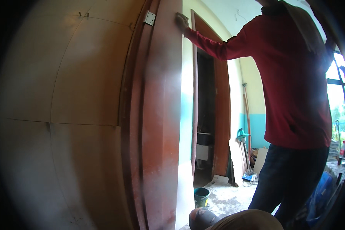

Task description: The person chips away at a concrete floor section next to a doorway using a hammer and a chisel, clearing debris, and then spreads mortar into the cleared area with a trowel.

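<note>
Neither my left hand nor my right hand shows in the head view. Closest in front of me stands a reddish-brown door frame, upright beside a wall of large pale tiles. A metal hinge is fixed near the top of the frame. A co-worker in a red long-sleeved top stands at the right, and that person's hand rests against the frame's upper edge. The other hand of the co-worker is out of sight. At the bottom edge a bent, clothed knee shows.
Behind the frame is a doorway into a dark room. A dark green bucket stands on the dusty floor. Long-handled tools and boards lean on the far wall. A blue plastic bag lies at the right, below a bright window.
</note>
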A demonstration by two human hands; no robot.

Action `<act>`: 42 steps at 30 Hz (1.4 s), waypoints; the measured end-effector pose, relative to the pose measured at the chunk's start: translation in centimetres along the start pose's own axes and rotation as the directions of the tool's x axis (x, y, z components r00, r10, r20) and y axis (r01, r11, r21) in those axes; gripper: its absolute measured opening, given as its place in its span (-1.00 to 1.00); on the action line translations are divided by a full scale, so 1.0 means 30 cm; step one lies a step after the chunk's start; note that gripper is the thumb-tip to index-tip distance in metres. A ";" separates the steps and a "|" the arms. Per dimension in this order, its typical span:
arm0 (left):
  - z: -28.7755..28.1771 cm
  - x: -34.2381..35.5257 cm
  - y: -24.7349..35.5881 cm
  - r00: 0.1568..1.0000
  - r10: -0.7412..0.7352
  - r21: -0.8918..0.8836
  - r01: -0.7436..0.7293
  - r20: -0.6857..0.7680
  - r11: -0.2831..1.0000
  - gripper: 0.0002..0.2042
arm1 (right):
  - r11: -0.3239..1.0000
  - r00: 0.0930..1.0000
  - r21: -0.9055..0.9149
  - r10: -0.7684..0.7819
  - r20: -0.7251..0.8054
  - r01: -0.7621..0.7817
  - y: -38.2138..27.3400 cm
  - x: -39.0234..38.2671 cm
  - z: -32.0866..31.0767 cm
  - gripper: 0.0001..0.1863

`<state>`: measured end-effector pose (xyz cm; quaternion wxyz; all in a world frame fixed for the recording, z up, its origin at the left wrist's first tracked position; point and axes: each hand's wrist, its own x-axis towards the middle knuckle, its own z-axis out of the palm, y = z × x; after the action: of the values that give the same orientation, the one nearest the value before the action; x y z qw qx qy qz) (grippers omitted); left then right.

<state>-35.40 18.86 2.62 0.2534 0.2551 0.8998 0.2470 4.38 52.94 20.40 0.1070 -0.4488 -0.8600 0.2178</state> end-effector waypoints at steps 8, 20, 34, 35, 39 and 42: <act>0.151 -0.015 -0.071 0.999 -0.036 0.051 0.037 -0.039 0.998 -0.81 | 0.976 0.903 0.073 -0.217 0.372 0.204 -0.115 0.015 0.386 -0.64; 0.253 -0.201 -0.009 0.961 -0.277 -0.059 0.276 -0.009 0.959 -0.81 | 0.309 -0.358 0.451 -0.313 0.880 0.838 0.004 -0.373 1.011 -0.54; 0.254 -0.115 0.155 0.970 -0.243 -0.204 0.242 0.021 0.949 -0.74 | 0.592 0.002 0.144 -0.239 0.971 0.793 0.016 -0.248 0.891 -0.49; 0.248 -0.142 0.058 0.931 -0.328 -0.148 0.351 0.159 0.924 -0.72 | 0.626 -0.052 0.174 -0.209 0.977 0.760 -0.029 -0.312 0.915 -0.45; 0.431 -0.267 -0.043 0.893 -0.448 -0.164 0.436 -0.046 0.885 -0.71 | 0.837 -0.097 0.020 0.040 0.994 0.547 -0.070 -0.425 0.971 -0.36; 0.440 -0.261 0.170 0.863 -0.420 -0.317 0.496 0.279 0.808 -0.65 | 0.902 0.229 -0.250 0.176 0.957 0.353 -0.022 -0.321 0.878 -0.41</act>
<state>-20.21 22.27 -1.78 0.4369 -0.0012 0.8404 0.3207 -0.56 37.39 -2.41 -0.5342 -0.1764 -0.7876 0.2515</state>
